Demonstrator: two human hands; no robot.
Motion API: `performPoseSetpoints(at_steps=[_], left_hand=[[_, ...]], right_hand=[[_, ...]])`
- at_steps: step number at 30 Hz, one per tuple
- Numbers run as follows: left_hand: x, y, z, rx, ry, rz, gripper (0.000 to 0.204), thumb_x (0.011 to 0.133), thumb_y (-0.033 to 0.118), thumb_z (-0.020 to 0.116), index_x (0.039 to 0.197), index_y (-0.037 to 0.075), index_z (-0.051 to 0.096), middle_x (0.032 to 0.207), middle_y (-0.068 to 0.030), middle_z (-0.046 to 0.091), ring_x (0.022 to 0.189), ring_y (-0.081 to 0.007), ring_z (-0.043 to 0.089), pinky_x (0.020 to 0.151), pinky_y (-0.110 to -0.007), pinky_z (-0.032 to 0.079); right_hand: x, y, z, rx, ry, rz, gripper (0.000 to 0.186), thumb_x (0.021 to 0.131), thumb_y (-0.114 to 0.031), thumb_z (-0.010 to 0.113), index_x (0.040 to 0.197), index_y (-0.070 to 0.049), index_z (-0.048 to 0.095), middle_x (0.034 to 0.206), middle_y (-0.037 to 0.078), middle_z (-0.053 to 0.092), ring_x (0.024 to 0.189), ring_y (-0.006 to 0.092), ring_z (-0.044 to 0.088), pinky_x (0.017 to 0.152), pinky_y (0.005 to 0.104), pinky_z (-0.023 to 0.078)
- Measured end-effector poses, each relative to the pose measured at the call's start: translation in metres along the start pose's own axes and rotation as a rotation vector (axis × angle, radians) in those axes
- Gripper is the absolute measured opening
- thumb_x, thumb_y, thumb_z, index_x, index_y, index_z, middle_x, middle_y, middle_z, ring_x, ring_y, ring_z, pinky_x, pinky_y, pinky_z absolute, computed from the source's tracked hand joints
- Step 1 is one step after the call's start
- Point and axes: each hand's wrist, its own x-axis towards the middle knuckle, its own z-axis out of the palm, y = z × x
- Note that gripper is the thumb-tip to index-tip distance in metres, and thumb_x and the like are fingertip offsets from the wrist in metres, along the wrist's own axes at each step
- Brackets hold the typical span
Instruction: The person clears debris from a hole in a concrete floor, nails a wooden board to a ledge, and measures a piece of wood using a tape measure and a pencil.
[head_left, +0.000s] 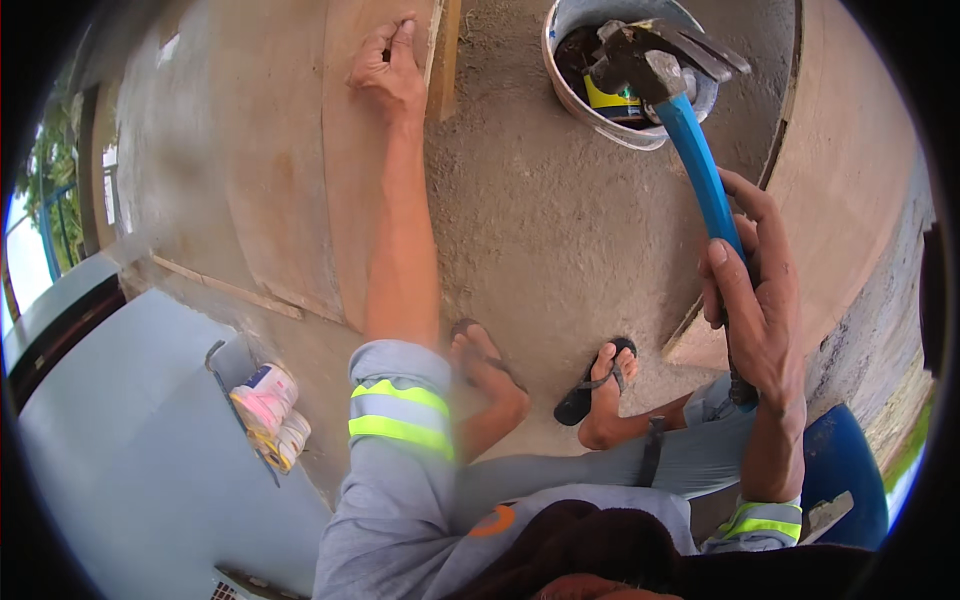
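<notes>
My right hand (757,290) grips the blue handle of a claw hammer (672,95), raised with its dark steel head over a white bucket (570,95). My left hand (388,66) reaches far forward and presses its fingers on a brown plywood sheet (300,170), right beside a narrow wooden strip (443,60) standing along the sheet's edge. Whether the fingers pinch something small there, I cannot tell. My feet in dark flip-flops (590,390) rest on the sandy concrete floor (560,230) below.
The bucket holds dark contents and a yellow-and-black object. Another plywood sheet (850,180) lies at the right. A blue barrel-like object (845,470) sits at lower right. A pair of pink and white shoes (268,412) rests on a grey surface at lower left.
</notes>
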Motion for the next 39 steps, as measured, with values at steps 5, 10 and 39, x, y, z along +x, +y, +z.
performPoseSetpoints(at_steps=[5,10,39], left_hand=[[-0.006,0.009,0.016,-0.004,0.019,-0.099,0.012,0.085,0.018,0.073,0.092,0.010,0.077,0.080,-0.0002,0.064,0.073,-0.0121,0.055,0.064,-0.029,0.044],[-0.003,0.007,0.010,0.119,-0.001,-0.120,0.010,0.085,0.028,0.072,0.090,0.020,0.078,0.092,0.0056,0.065,0.088,-0.0136,0.061,0.089,-0.032,0.037],[-0.004,0.013,0.002,0.191,0.025,-0.061,0.014,0.084,0.030,0.072,0.090,0.018,0.077,0.093,0.0054,0.068,0.090,-0.0175,0.060,0.082,-0.035,0.036]], right_hand=[[0.004,0.022,-0.003,-0.063,0.075,-0.072,0.048,0.094,-0.011,0.052,0.141,-0.010,0.045,0.086,0.011,0.064,0.063,0.0106,0.050,0.060,0.0280,0.044],[0.025,-0.001,0.018,-0.153,0.005,-0.192,0.055,0.094,-0.002,0.050,0.146,-0.012,0.041,0.101,0.016,0.067,0.074,0.0197,0.059,0.073,0.0358,0.049],[0.139,-0.033,0.118,-0.506,-0.038,-0.711,0.061,0.097,-0.008,0.051,0.152,-0.028,0.034,0.076,0.015,0.056,0.068,0.0305,0.057,0.069,0.0447,0.046]])
